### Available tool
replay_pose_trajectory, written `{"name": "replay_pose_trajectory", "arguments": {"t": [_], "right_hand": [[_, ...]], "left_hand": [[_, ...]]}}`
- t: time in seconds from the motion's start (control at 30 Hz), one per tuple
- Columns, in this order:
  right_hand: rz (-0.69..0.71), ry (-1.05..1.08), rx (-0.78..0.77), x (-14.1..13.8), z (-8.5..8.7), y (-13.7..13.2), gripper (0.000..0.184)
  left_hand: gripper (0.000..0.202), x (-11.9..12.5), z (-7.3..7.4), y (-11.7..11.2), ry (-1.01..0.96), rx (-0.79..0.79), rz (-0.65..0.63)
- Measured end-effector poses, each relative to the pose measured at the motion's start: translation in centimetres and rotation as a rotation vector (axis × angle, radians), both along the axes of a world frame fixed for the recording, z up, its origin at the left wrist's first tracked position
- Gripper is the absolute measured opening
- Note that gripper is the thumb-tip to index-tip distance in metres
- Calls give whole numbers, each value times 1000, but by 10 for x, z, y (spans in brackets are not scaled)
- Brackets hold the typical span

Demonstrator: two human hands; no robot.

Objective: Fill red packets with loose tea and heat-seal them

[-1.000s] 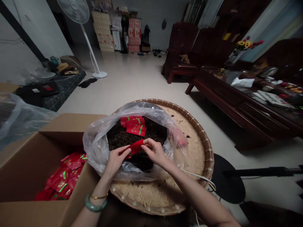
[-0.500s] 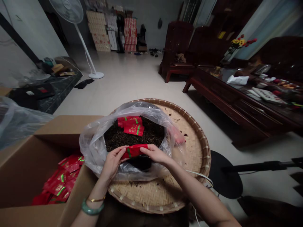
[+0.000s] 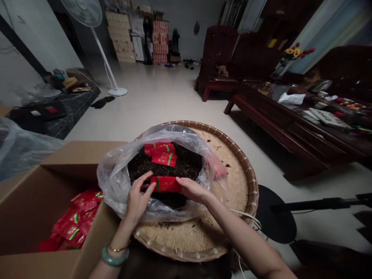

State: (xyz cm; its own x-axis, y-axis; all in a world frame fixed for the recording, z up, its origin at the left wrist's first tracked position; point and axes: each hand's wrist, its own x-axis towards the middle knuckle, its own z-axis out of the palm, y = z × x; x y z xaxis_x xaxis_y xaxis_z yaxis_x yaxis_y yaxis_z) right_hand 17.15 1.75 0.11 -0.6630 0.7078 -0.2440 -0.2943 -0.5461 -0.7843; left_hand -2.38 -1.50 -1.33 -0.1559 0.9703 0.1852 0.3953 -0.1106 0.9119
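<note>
A red foil packet (image 3: 166,184) with a green stripe is held level over the open plastic bag. My right hand (image 3: 192,189) pinches its right end, thumb on the front. My left hand (image 3: 140,194) is at the packet's left end, thumb and fingers spread apart; whether a fingertip touches it I cannot tell. Under both hands, dark dried tea leaves (image 3: 139,166) fill the clear plastic bag (image 3: 113,174). Several similar red packets (image 3: 164,159) lie on the leaves. The bag rests on a round woven bamboo tray (image 3: 238,190).
Left of the tray stands an open cardboard box (image 3: 26,197) with several red packets (image 3: 72,224) inside. A white cable (image 3: 247,214) crosses the tray's right edge, near a black round stand base (image 3: 276,213). A dark wooden table (image 3: 293,131) is further right. Beyond stands a white fan (image 3: 101,54).
My left fingers have opened off the packet's left end and spread apart. The packet now faces me more fully, still in my right hand.
</note>
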Motion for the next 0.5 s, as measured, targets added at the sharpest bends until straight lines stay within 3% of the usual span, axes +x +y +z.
{"name": "replay_pose_trajectory", "arguments": {"t": [0.07,0.17,0.37,0.5], "right_hand": [[2,24,17,-3,1,-2,57],[4,15,43,-9,4,-6,55],[65,-41,60,-6,15,-7,58],[71,-43,112,-2,12,-5,62]], "left_hand": [[53,3,4,-3,317,202,-92],[54,9,8,-3,596,325,-290],[49,10,2,5,632,344,-326],[54,10,-2,7,608,318,-363]]}}
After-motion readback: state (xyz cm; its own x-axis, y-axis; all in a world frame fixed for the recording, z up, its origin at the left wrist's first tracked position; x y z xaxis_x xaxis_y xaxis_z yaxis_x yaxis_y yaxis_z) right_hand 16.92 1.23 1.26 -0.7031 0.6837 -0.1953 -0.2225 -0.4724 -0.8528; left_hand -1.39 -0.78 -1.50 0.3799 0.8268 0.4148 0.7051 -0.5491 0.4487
